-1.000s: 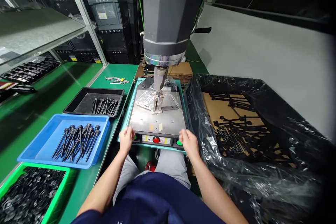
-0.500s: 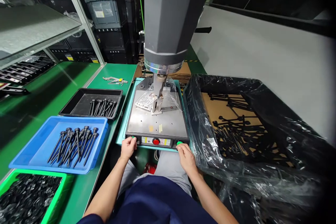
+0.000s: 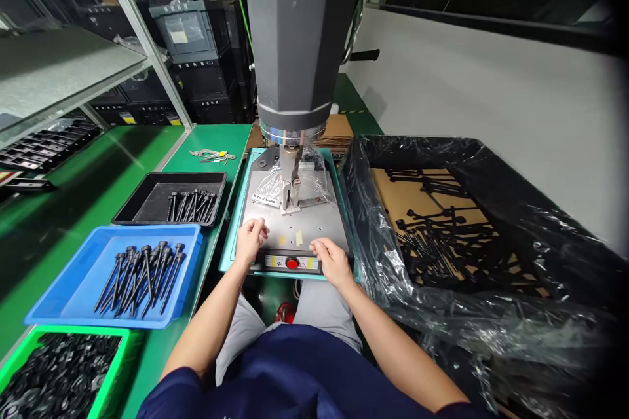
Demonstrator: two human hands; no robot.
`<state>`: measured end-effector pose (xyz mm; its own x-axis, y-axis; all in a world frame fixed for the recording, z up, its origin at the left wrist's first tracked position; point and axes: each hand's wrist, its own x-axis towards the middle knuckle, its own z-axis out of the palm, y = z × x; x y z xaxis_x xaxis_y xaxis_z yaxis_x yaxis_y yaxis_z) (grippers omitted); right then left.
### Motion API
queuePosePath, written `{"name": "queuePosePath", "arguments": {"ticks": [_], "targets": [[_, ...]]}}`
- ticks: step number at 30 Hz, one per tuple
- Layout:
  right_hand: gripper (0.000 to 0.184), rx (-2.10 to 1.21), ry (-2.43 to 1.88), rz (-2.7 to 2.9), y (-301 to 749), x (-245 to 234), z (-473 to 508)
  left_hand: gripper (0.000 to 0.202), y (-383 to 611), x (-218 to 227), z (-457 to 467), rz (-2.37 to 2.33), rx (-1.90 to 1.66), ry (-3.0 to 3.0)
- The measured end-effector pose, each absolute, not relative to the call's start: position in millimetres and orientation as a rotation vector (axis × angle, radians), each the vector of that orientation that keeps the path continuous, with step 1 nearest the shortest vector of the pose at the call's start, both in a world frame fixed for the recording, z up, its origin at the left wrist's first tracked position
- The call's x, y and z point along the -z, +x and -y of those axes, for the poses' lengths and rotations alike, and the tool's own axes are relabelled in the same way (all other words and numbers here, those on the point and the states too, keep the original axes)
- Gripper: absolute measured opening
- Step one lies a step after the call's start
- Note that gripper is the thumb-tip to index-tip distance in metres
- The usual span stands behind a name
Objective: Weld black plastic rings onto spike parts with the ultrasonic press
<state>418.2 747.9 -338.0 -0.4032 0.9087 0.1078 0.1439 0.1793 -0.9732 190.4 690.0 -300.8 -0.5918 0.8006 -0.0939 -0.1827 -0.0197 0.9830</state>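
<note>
Above the machine's grey metal plate point(image 3: 260, 226), near its front left corner, is my left hand point(image 3: 250, 242), fingers curled in and nothing seen in them. Over the front right corner hovers my right hand point(image 3: 332, 260), its fingertips pinched together, also with nothing visible in it. Between the two hands, on the front panel, is a red button point(image 3: 292, 263); the green buttons are hidden behind the hands. Farther back, a metal tool point(image 3: 291, 160) hangs from the thick grey machine head point(image 3: 293, 33) down to a small metal fixture point(image 3: 289, 200) wrapped about with clear plastic film point(image 3: 268, 182).
At left are a blue tray point(image 3: 63, 298) and a black tray point(image 3: 142, 200) of black rods with round heads, and a green bin point(image 3: 130, 347) of small black parts. To the right, a plastic-lined box point(image 3: 363, 209) holds many black rods. Pliers point(image 3: 206, 154) lie behind.
Both hands have come off the green buttons and moved up and inward over the plate. The camera view has shifted slightly; the machine's tool looks about the same.
</note>
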Motion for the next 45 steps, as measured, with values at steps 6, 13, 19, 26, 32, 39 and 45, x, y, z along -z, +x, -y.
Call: {"name": "queuePosePath", "arguments": {"ticks": [6, 13, 19, 26, 32, 39, 45], "targets": [[0.034, -1.271, -0.928, 1.664, 378, 316, -794, 0.042, 180, 275, -744, -1.285, -1.601, 0.231], [0.027, -1.258, -0.994, 1.68, 349, 305, -832, 0.02, 181, 257, -769, -1.213, -1.806, 0.111], [0.023, -1.154, -0.978, 1.681, 335, 292, -845, 0.019, 178, 246, -772, -1.191, -1.826, 0.135], [0.022, -0.992, -0.934, 1.691, 327, 288, -853, 0.016, 177, 235, -779, -1.153, -1.837, 0.083], [0.027, -0.736, -0.982, 1.743, 320, 280, -863, 0.013, 173, 223, -783, -1.015, -1.822, 0.003], [0.035, -0.588, -1.02, 1.823, 307, 261, -869, 0.008, 183, 194, -792, -0.883, -1.848, -0.018], [0.022, -0.518, -0.943, 1.913, 309, 267, -835, 0.011, 191, 186, -794, -0.831, -1.784, -0.024]]}}
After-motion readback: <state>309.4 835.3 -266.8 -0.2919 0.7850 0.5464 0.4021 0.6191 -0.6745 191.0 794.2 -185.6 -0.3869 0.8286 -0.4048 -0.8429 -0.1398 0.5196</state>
